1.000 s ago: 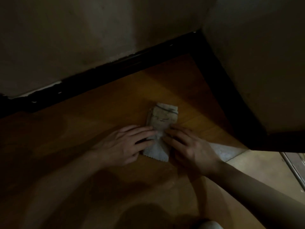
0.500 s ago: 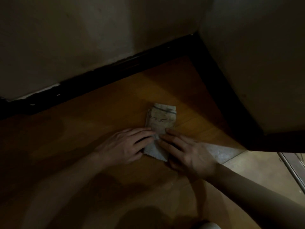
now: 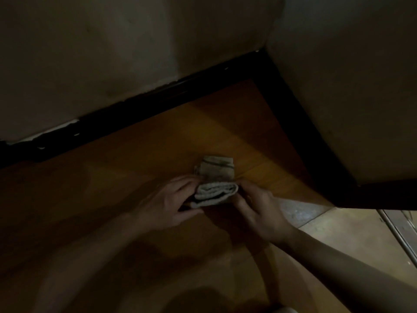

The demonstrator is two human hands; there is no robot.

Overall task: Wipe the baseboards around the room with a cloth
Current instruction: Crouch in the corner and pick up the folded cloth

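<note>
Orange-brown wood floor [image 3: 135, 154] is seen in dim light. It is bounded beyond the cloth [image 3: 215, 175] by a black baseboard [image 3: 158, 96] under a pale wall [image 3: 112, 53], and to the right of the cloth by a second black baseboard [image 3: 300, 132]. The two strips are joined in a corner beyond and to the right of the cloth. The cloth, pale and folded, is laid on the floor well apart from both strips, and open floor is left between it and each of them. Its near edge is raised and doubled over into a thick roll. That roll is pinched at its left end by the left hand [image 3: 167, 204], thumb beneath and fingers curled on top. At its right end it is held by the right hand [image 3: 259, 208], whose grip is likewise curled onto the fabric. Nearer than the cloth and to its right, a lighter tiled patch [image 3: 297, 213] and a metal track [image 3: 397, 236] are seen.
</note>
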